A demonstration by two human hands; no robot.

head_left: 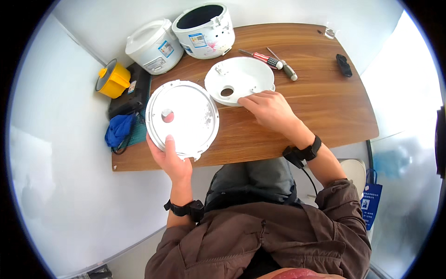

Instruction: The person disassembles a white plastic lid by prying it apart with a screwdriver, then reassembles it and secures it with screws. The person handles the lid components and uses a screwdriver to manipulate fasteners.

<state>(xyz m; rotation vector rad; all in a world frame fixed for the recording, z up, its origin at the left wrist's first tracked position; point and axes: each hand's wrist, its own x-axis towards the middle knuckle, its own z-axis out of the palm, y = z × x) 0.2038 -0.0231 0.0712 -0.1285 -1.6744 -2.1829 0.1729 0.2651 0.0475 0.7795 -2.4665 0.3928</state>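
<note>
Over the left part of the wooden table (325, 102), my left hand (172, 160) grips a round white plastic lid panel (190, 109) by its near edge, thumb on top. The panel is tilted, with a round hole left of its middle and small notches and tabs along the rim. My right hand (272, 110) pinches the near rim of a shallow white lid shell (246, 74), which has a hole of its own and small fittings inside. The two parts lie side by side, their rims close together.
Behind stand a lidded white rice cooker (155, 49) and a lidless one (204, 35). Two screwdrivers (265, 58) lie beyond the shell. At left are a yellow pot (116, 81) and blue cloth (120, 130); at right, a black object (344, 65) and small glass (329, 33).
</note>
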